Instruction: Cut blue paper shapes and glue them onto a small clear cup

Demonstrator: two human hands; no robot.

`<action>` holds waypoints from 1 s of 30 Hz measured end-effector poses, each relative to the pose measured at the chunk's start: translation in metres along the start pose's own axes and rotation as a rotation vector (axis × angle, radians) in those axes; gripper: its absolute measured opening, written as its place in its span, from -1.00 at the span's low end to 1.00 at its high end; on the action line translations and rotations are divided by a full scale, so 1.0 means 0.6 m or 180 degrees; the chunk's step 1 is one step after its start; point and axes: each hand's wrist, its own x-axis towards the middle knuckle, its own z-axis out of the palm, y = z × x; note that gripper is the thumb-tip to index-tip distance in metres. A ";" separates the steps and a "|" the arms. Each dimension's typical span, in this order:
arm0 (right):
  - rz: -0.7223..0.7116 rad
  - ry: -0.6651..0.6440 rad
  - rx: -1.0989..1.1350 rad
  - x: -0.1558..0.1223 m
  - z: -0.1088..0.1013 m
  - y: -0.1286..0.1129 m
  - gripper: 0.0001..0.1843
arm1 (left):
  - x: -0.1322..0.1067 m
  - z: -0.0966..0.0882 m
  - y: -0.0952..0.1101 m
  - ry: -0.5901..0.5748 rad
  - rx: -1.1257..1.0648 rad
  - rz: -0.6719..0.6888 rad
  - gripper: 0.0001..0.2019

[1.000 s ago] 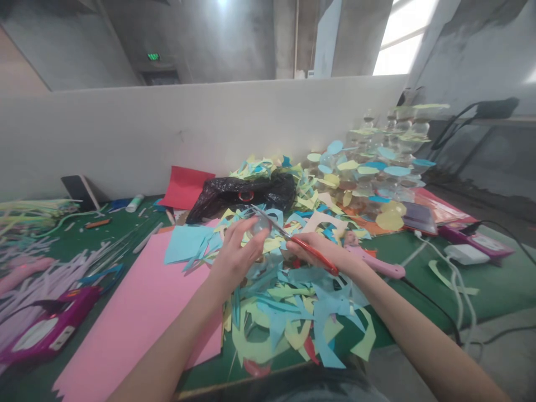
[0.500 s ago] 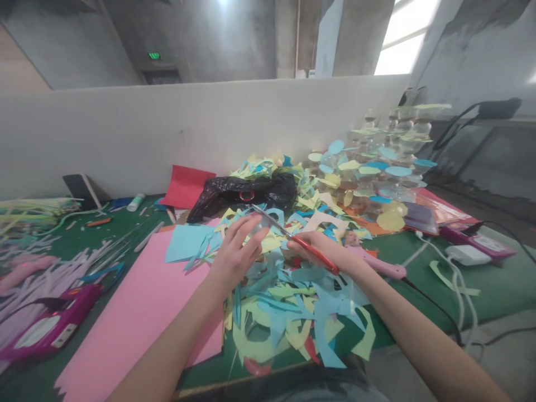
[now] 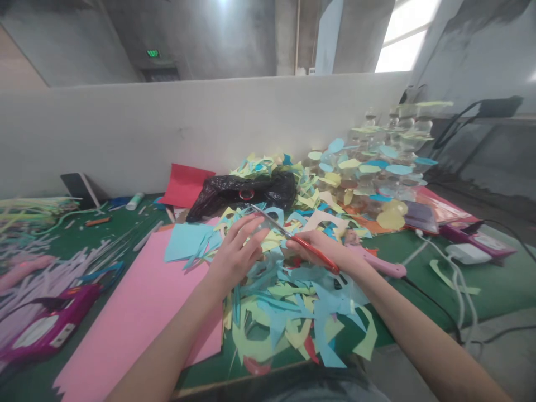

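Observation:
My right hand [image 3: 320,248] is closed around a pair of scissors [image 3: 315,252] with red handles. The metal blades point up and to the left, past the fingertips of my left hand [image 3: 239,251]. That hand is curled, with its fingers bent around something pale and see-through that I cannot make out. Beneath both hands lies a heap of light blue, yellow and green paper scraps [image 3: 288,318], many with curved cut edges. Left of my left hand, a light blue paper sheet [image 3: 186,241] rests on a stack of pink paper [image 3: 146,301].
Behind the scraps sits a black plastic bag [image 3: 251,192]. A pink glue gun [image 3: 383,265] with a cord lies to the right. Clear bottle-like pieces with paper discs [image 3: 397,170] stand at the back right. A purple device [image 3: 54,324] and pale strips [image 3: 84,265] are at left.
Both hands and the scissors stay almost in the same place. The whole view has shifted very slightly.

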 end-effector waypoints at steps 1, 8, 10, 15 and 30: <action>0.0001 0.0022 -0.0005 0.000 0.001 0.000 -0.47 | 0.001 0.000 0.000 0.0016 0.0000 0.0004 -0.57; 0.0231 0.0088 0.0160 -0.002 0.004 -0.004 -0.42 | 0.002 0.001 0.003 -0.0014 0.0113 -0.0055 -0.57; 0.0205 0.0162 0.0152 -0.003 0.001 -0.007 -0.42 | 0.003 0.001 0.004 -0.0016 0.0158 -0.0090 -0.57; -0.0026 0.0217 0.0086 -0.010 -0.008 -0.017 -0.48 | 0.005 -0.001 0.002 0.0090 0.0250 -0.0290 -0.60; 0.0282 0.0318 -0.0554 0.000 0.010 -0.001 -0.49 | 0.006 -0.005 0.003 0.0189 0.0157 -0.0596 -0.58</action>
